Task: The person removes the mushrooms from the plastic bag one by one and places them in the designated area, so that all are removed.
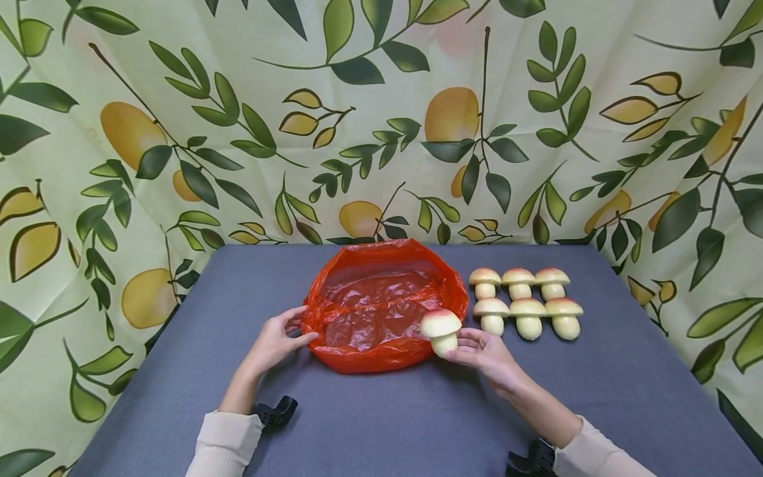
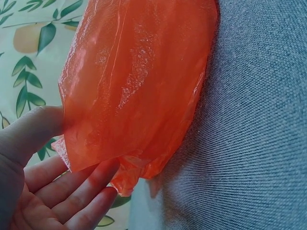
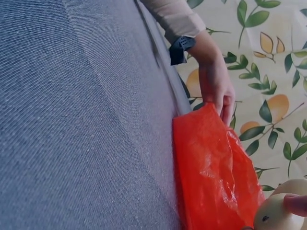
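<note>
A red plastic bag (image 1: 381, 361) lies on its base with its wide mouth open upward, in the middle of the table in the head view. My left hand (image 1: 280, 341) holds the bag's left rim between thumb and fingers; in the left wrist view the thumb tip is hidden by the film. Over the bag's right rim, my right hand (image 1: 485, 358) pinches a mushroom (image 1: 441, 328) by its pale stem. Its cream cap has a reddish top, and it stands nearly upright. The right wrist view shows only part of this mushroom (image 3: 278, 215) at the lower right corner.
Several matching mushrooms (image 1: 527, 308) stand in two rows just right of the bag. A blue-grey cloth (image 1: 381, 424) covers the table. Behind and at both sides hangs a leaf-and-fruit patterned curtain (image 1: 381, 152). Black wrist mounts (image 1: 277, 412) sit on both forearms.
</note>
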### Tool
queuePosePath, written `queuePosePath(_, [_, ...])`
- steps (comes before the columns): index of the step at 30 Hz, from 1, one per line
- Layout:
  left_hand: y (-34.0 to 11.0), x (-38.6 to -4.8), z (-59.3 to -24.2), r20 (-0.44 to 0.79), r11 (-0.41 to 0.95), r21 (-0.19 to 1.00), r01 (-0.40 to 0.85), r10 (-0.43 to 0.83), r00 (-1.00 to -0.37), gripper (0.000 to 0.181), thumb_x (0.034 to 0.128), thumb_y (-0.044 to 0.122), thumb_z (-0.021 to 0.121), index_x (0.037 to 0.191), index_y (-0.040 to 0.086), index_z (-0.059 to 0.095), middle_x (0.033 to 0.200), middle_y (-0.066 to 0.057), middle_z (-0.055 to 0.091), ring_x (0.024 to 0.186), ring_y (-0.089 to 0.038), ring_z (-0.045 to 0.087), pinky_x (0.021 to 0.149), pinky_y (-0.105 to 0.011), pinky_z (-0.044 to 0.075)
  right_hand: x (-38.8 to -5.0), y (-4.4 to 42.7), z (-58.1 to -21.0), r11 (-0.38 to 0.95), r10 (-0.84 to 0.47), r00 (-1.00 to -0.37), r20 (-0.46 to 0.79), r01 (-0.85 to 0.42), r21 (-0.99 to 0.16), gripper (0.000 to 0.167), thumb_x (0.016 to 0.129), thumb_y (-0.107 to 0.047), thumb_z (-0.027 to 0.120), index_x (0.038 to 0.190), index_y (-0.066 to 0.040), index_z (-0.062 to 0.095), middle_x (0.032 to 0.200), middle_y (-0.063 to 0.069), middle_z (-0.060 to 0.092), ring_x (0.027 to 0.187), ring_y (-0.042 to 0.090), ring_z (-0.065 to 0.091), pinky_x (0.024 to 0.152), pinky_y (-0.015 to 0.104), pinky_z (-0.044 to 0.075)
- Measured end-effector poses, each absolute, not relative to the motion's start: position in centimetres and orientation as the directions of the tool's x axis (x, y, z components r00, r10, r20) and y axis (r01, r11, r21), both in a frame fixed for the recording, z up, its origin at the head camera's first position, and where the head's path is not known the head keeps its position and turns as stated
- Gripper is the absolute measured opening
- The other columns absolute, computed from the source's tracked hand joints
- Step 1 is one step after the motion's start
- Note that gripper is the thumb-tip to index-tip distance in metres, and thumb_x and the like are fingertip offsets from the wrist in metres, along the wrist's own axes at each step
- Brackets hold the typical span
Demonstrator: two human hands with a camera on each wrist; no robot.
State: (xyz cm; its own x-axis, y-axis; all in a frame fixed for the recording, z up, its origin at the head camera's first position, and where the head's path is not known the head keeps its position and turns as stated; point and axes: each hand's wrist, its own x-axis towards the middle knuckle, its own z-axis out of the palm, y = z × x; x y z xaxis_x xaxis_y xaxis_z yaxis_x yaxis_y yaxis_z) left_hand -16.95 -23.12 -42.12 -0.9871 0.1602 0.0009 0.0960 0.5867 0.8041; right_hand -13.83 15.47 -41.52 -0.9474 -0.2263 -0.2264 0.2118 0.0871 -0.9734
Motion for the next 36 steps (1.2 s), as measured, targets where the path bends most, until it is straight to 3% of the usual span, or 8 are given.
queuePosePath(19, [-23.2, -17.1, -42.3, -0.009, 0.587, 0.805, 0.090, 0.163, -0.987, 0.063, 0.0860, 0.021, 0.073, 0.137, -0.005, 0.047, 0.132, -0.028, 0.058, 0.119, -0.041, 0.060, 0.100, -0.049, 0.052, -13.2, 17.4, -41.6, 0.173, -0.154, -0.947, -0.283, 0.256, -0.951, 0.062, 0.081, -0.009, 0.074, 0.128, 0.016, 0.044, 0.096, -0.006, 0.065, 0.084, -0.004, 0.064, 0.076, 0.013, 0.054])
queuePosePath(26, [-23.1, -17.1, -42.2, 0.003, 0.583, 0.807, 0.098, 0.162, -0.987, 0.063, 0.0852, 0.017, 0.074, 0.137, -0.006, 0.047, 0.127, -0.029, 0.060, 0.117, -0.041, 0.061, 0.100, -0.048, 0.052, -13.5, 18.3, -42.2, 0.138, -0.177, -0.943, -0.282, 0.260, -0.956, 0.055, 0.081, -0.006, 0.072, 0.124, 0.016, 0.046, 0.091, -0.009, 0.062, 0.082, -0.002, 0.064, 0.077, 0.015, 0.057])
queuePosePath(36, [-23.1, -17.1, -42.2, 0.003, 0.587, 0.803, 0.099, 0.162, -0.987, 0.063, 0.0857, 0.020, 0.073, 0.137, -0.006, 0.048, 0.127, -0.028, 0.060, 0.117, -0.041, 0.061, 0.100, -0.048, 0.053, -13.5, 19.5, -42.3, 0.094, -0.194, -0.943, -0.272, 0.258, -0.962, 0.061, 0.081, -0.002, 0.071, 0.128, 0.020, 0.039, 0.090, -0.005, 0.061, 0.081, 0.001, 0.066, 0.080, 0.020, 0.060])
